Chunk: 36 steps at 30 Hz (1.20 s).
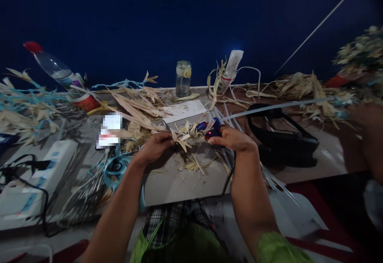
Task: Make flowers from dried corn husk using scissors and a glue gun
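Note:
My left hand (155, 146) is closed around a small bundle of dried corn-husk strips (183, 134) held just above the grey table (179, 183). My right hand (233, 138) grips a blue hot glue gun (209, 128) whose red light glows. A long clear glue stick (269, 108) juts out of the gun toward the right. The gun's nozzle points left at the husk bundle. A black cord (228, 183) runs from the gun down over the table's front edge. Husk scraps lie under both hands.
Heaps of husk strips cover the table. A glass jar (183, 78) stands at the back, a tilted plastic bottle (56, 69) and red cup (86, 101) at left. A white power strip (44, 171), blue scissors (115, 166), black strap (284, 133) and white paper (184, 110) lie nearby.

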Each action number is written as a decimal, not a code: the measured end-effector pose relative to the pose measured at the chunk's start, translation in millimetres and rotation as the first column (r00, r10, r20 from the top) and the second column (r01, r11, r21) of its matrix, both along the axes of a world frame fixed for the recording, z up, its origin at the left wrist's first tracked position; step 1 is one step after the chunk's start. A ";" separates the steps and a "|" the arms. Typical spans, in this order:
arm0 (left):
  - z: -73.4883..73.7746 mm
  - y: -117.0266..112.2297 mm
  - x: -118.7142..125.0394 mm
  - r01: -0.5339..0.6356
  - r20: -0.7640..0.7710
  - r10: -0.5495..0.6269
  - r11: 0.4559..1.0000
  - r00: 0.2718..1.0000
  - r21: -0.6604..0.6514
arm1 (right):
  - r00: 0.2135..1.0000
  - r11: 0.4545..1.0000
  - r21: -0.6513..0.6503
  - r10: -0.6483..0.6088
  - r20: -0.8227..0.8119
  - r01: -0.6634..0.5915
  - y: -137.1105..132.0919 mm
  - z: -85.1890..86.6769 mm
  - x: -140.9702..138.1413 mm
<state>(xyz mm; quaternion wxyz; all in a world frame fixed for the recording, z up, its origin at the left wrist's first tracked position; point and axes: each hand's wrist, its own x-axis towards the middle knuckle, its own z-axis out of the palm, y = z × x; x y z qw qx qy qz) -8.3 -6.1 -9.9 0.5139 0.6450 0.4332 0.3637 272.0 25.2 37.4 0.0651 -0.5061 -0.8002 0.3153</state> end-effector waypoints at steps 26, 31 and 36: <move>5.9 0.3 3.1 -0.268 0.174 0.277 0.960 0.945 -0.077 | 0.757 0.960 -0.220 -0.273 -0.594 0.173 8.7 -11.4 -9.9; 4.6 1.0 3.2 -0.253 0.170 0.264 0.964 0.949 -0.084 | 0.480 0.839 -0.458 -0.544 -0.689 0.293 13.4 -28.6 -36.7; 2.8 0.0 4.4 -0.232 0.213 0.242 0.970 0.947 -0.070 | 0.157 0.729 -0.682 -0.680 -0.716 0.046 14.6 -36.2 -61.7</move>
